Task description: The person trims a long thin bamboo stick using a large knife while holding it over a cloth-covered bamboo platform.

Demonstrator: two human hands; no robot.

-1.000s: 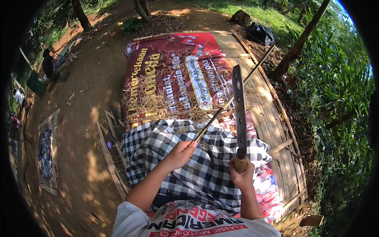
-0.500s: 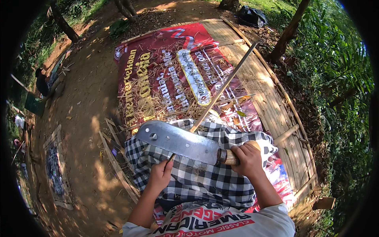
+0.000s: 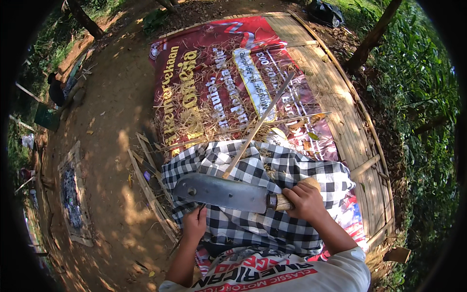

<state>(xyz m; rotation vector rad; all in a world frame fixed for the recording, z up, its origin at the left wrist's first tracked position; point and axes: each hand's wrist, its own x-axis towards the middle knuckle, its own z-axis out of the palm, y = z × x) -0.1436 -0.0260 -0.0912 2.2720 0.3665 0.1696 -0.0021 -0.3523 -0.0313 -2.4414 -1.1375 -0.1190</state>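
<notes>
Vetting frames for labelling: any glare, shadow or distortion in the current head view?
Head view: dappled sun and shade mottle the dirt ground; same view, the knife blade carries a soft sheen; head view again, fisheye bows the bamboo platform's right edge, black fills the corners, and foliage at right goes dark.

Qty: 1 L hand point(image 3: 195, 223), 1 R hand point(image 3: 306, 200). 1 lg knife point(image 3: 228, 193). 1 long stick point(image 3: 260, 124) (the one at L hand), plus 1 thin stick point(image 3: 304, 118) across the banner. 1 checked cloth point(image 3: 243, 228), 1 red banner point(image 3: 265, 36), 1 bamboo platform point(image 3: 350, 126), 1 blk bag point(image 3: 325, 12), 1 framed patch point(image 3: 80, 239) on the ground, 1 other person point(image 3: 56, 90). Tree trunks point(image 3: 372, 41): min 3. Straw bits point(image 3: 189, 117): many, can't get an exact no.
</notes>
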